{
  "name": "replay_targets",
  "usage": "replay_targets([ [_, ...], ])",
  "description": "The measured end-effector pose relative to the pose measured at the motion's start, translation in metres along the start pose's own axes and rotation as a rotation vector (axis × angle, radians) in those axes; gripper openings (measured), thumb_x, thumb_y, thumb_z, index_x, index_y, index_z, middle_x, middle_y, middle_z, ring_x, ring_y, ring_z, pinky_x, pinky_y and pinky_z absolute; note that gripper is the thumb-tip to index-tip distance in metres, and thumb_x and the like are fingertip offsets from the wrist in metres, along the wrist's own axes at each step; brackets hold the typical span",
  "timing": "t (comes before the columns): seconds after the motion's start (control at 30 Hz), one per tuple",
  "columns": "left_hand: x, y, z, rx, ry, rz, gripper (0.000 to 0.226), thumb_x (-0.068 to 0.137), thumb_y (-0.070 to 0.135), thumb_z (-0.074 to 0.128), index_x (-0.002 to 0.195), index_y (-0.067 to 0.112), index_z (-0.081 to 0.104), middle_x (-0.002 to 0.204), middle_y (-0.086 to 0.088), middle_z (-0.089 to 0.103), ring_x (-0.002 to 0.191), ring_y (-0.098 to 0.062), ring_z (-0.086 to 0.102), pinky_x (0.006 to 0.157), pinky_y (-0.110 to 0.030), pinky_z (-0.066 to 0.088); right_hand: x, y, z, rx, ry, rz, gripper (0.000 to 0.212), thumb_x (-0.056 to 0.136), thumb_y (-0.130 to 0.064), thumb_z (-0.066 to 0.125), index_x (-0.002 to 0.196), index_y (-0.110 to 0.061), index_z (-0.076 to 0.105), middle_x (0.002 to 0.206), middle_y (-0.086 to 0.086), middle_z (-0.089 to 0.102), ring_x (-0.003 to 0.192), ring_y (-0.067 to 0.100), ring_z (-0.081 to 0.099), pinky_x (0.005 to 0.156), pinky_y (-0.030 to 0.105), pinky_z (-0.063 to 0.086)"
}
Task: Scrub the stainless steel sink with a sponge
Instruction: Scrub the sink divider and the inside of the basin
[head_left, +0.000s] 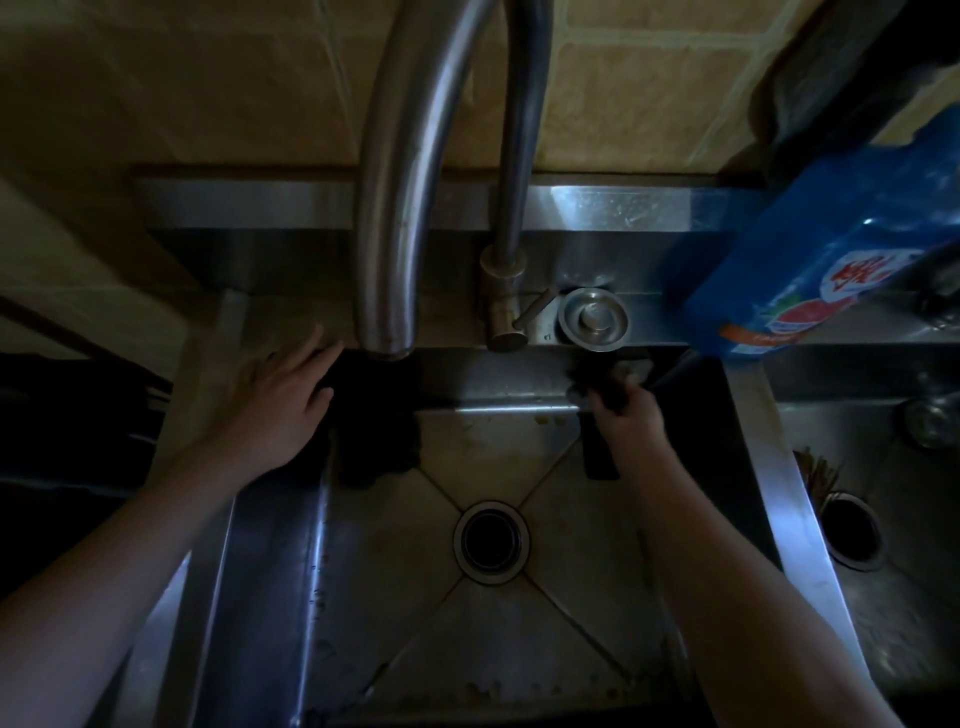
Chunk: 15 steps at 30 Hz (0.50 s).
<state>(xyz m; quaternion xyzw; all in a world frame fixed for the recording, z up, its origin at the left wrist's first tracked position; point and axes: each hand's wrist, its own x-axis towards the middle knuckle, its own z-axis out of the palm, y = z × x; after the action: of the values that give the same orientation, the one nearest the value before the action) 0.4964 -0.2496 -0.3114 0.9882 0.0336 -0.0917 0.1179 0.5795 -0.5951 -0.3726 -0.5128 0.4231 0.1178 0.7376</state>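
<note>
1. The right hand (626, 415) is gripping a dark sponge (608, 387); it is holding it against the back wall of the steel sink (270, 545).
2. The left hand (283, 395) is lying flat, fingers wide, on the sink's back left corner beside the tap (410, 208); it is holding nothing.
3. A blue bag (831, 249) is standing at the right.

Behind sink (571, 597), faucet (395, 208); bottle (831, 249) right.
</note>
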Motion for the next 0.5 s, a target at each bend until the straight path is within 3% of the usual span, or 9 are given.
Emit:
replay_targets([
  [0.1, -0.007, -0.011, -0.005, -0.021, -0.02, -0.058, 0.056, 0.092, 0.019, 0.052, 0.144, 0.019, 0.033, 0.149, -0.013, 0.034, 0.133, -0.034, 0.036, 0.104, -0.053, 0.032, 0.005, -0.015, -0.012, 0.091, 0.142, -0.093, 0.037, 0.093, -0.025, 0.055, 0.124, -0.005, 0.051, 0.122, 0.019, 0.059, 0.115, 0.035, 0.056, 0.103, 0.053, 0.041],
  [0.13, -0.009, -0.016, -0.006, -0.019, -0.02, -0.063, 0.056, 0.092, 0.019, 0.052, 0.144, 0.019, 0.033, 0.149, -0.012, 0.034, 0.134, -0.034, 0.035, 0.105, -0.053, 0.031, 0.007, -0.017, -0.009, 0.298, 0.14, 0.006, 0.037, 0.094, -0.027, 0.054, 0.127, -0.009, 0.05, 0.127, 0.018, 0.055, 0.119, 0.035, 0.053, 0.105, 0.051, 0.041],
  [0.2, -0.017, -0.025, -0.01, -0.016, -0.001, -0.064, 0.055, 0.09, 0.018, 0.055, 0.142, 0.018, 0.036, 0.151, -0.01, 0.03, 0.136, -0.032, 0.033, 0.106, -0.054, 0.03, 0.005, -0.011, -0.001, 0.454, 0.132, 0.124, 0.045, 0.093, -0.029, 0.055, 0.135, -0.018, 0.044, 0.138, 0.013, 0.046, 0.126, 0.033, 0.046, 0.105, 0.044, 0.043],
  [0.3, -0.032, -0.037, -0.013, 0.023, 0.035, -0.101, 0.056, 0.089, 0.019, 0.057, 0.141, 0.018, 0.038, 0.153, -0.007, 0.027, 0.137, -0.031, 0.03, 0.106, -0.054, 0.026, -0.005, 0.007, 0.027, 0.489, 0.138, 0.155, 0.047, 0.094, -0.022, 0.056, 0.138, -0.016, 0.042, 0.139, 0.015, 0.046, 0.125, 0.033, 0.048, 0.1, 0.041, 0.048],
  [0.37, -0.041, -0.042, -0.013, 0.039, 0.032, -0.113, 0.057, 0.089, 0.021, 0.057, 0.142, 0.018, 0.037, 0.153, -0.008, 0.027, 0.138, -0.031, 0.029, 0.104, -0.053, 0.027, -0.018, 0.025, 0.046, 0.154, 0.057, 0.024, 0.043, 0.096, -0.018, 0.052, 0.137, -0.01, 0.042, 0.14, 0.018, 0.047, 0.128, 0.035, 0.047, 0.107, 0.047, 0.04],
  [0.4, -0.045, -0.045, -0.013, 0.051, 0.033, -0.111, 0.057, 0.089, 0.021, 0.058, 0.142, 0.017, 0.037, 0.153, -0.009, 0.028, 0.137, -0.032, 0.03, 0.103, -0.052, 0.028, -0.024, 0.036, 0.051, -0.156, -0.006, -0.107, 0.042, 0.096, -0.021, 0.053, 0.135, -0.009, 0.043, 0.137, 0.018, 0.05, 0.125, 0.034, 0.049, 0.107, 0.048, 0.039],
  [0.5, -0.056, -0.05, -0.012, 0.064, 0.052, -0.101, 0.056, 0.086, 0.018, 0.062, 0.138, 0.012, 0.043, 0.146, -0.013, 0.038, 0.132, -0.034, 0.038, 0.099, -0.051, 0.033, -0.043, 0.078, 0.078, -0.644, -0.296, -0.268, 0.044, 0.094, -0.028, 0.055, 0.133, -0.013, 0.043, 0.126, 0.012, 0.056, 0.116, 0.027, 0.055, 0.099, 0.039, 0.044],
])
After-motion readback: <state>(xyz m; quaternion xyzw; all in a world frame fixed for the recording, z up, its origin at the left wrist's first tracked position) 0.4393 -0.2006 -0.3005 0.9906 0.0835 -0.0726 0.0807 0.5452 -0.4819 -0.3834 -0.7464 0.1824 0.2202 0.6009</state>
